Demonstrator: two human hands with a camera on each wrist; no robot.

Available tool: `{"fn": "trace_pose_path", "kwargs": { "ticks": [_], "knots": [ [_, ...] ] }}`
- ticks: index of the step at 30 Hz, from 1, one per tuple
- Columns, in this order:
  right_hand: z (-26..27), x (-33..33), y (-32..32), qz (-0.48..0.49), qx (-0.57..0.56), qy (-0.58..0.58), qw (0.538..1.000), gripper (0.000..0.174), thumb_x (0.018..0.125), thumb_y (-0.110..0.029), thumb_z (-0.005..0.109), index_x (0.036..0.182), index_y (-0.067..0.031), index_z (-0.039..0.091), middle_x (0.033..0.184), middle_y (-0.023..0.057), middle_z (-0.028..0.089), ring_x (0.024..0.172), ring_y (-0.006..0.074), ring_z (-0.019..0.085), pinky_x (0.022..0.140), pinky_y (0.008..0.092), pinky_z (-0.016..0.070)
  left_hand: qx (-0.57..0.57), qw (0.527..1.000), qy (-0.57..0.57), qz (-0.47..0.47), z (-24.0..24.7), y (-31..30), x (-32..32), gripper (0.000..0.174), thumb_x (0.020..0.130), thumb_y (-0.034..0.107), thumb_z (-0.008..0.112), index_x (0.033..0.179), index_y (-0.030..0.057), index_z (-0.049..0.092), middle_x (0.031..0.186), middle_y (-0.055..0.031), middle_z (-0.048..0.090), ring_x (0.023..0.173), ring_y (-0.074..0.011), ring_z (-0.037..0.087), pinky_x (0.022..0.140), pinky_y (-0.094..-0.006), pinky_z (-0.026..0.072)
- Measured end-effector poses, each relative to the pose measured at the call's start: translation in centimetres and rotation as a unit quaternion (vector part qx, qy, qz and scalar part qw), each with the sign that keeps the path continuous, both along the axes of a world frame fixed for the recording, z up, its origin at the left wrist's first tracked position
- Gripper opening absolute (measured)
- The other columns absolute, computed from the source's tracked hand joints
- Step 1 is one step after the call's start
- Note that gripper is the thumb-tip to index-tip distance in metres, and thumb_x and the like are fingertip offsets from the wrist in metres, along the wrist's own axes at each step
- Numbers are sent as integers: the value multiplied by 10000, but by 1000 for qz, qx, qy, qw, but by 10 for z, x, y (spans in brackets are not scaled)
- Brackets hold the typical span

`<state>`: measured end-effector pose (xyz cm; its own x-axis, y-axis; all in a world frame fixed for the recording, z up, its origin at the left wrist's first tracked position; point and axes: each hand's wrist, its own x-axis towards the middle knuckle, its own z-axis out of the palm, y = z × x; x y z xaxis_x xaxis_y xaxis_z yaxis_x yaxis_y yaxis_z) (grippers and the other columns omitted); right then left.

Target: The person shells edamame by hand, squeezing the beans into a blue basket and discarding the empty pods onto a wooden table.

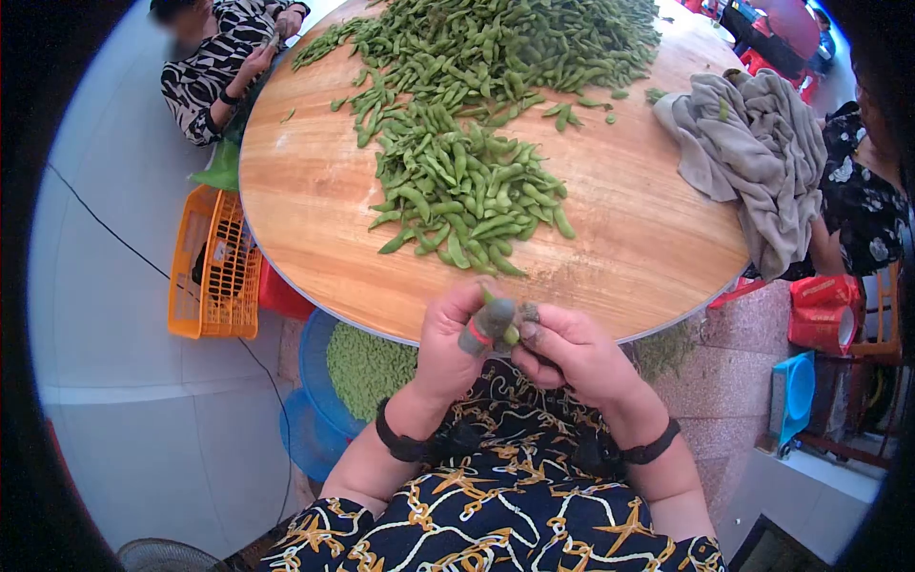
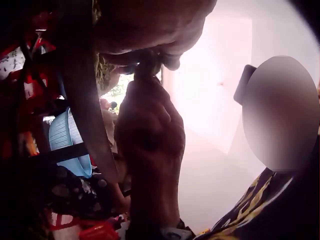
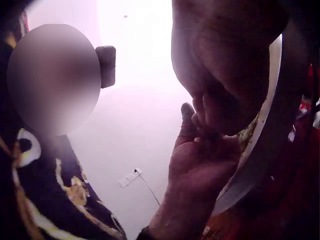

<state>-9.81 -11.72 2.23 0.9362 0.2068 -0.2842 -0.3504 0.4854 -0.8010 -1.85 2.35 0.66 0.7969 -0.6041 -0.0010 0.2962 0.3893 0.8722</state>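
Both hands meet just off the near edge of the round wooden table [image 1: 629, 229]. The left hand [image 1: 450, 341], its thumb in a grey cover with a red band, pinches a green pod [image 1: 512, 336]. The right hand [image 1: 581, 353] has its thumb and fingers curled at the pod's other end. Beyond them lies a pile of green pods [image 1: 467, 191]. In the left wrist view the right hand [image 2: 150, 125] rises dark against the light, and the right wrist view has the left hand [image 3: 200, 165] below; the pod is hard to make out in both.
Under the table's left edge, a blue basin [image 1: 329, 391] holds shelled beans [image 1: 367, 367]. An orange crate [image 1: 229, 267] stands further left. A grey cloth [image 1: 753, 153] hangs over the table's right edge. One person [image 1: 224, 67] sits at the far left, another [image 1: 863, 191] at the right.
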Motion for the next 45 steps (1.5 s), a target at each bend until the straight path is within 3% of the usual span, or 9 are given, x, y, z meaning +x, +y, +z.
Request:
{"fn": "trace_pose_path", "kwargs": {
  "ticks": [4,9,20,22,27,29,32,38,45],
  "knots": [
    [4,3,3,2,119,65,991,193,933,-161,419,774,-72,484,594,-40,455,488,27,387,428,174,292,-23,994,78,-74,4,6,3,166,772,116,675,833,29,548,805,-16,553,740,-96,538,672,-222,433],
    [-10,3,6,-107,-318,-114,935,187,913,-153,461,752,-64,498,583,-41,467,492,30,411,437,187,329,97,995,-40,0,9,-3,-3,255,762,89,687,959,31,536,823,22,535,764,-56,512,688,-194,425],
    [13,6,-16,-115,-338,-70,932,142,868,-137,539,891,-4,584,638,-10,541,582,79,505,533,244,422,88,993,9,-81,8,6,2,343,813,95,611,1138,49,512,788,15,540,661,-70,502,597,-207,418],
    [12,9,-15,-173,-354,-87,915,142,850,-130,567,910,-5,597,650,-1,558,598,82,521,551,246,435,259,912,-310,-72,14,4,4,432,795,79,617,1196,30,462,834,-7,547,664,-65,491,563,-203,399],
    [12,7,-10,-135,-337,-83,928,124,791,-108,627,842,4,611,670,2,586,619,75,527,552,248,442,233,934,-272,1,7,7,1,477,762,84,646,1202,51,463,740,-13,546,630,-101,512,578,-234,424],
    [9,5,-8,-117,-296,-44,947,125,788,-110,632,839,2,609,672,3,593,611,74,524,542,246,437,244,812,-529,-23,14,14,10,458,730,67,659,1162,56,506,736,-55,575,642,-164,555,592,-264,450],
    [1,7,2,-152,-120,-36,980,99,786,-96,620,825,-6,607,660,4,587,588,62,504,521,234,416,244,822,-512,-56,21,22,11,479,713,38,657,1169,67,512,842,-138,598,706,-286,594,614,-342,486],
    [9,8,10,-163,-393,-204,882,77,802,-69,585,812,7,584,645,10,569,580,69,506,516,218,408,210,833,-512,-16,26,24,15,478,674,-1,653,1135,78,553,840,-129,597,736,-289,606,623,-334,499],
    [0,11,16,-154,75,15,985,93,847,-121,535,803,-38,542,539,-33,455,389,43,352,363,194,277,138,818,-557,-31,5,25,27,369,682,72,678,1042,44,602,789,-109,619,678,-252,620,603,-323,492]
  ]
}}
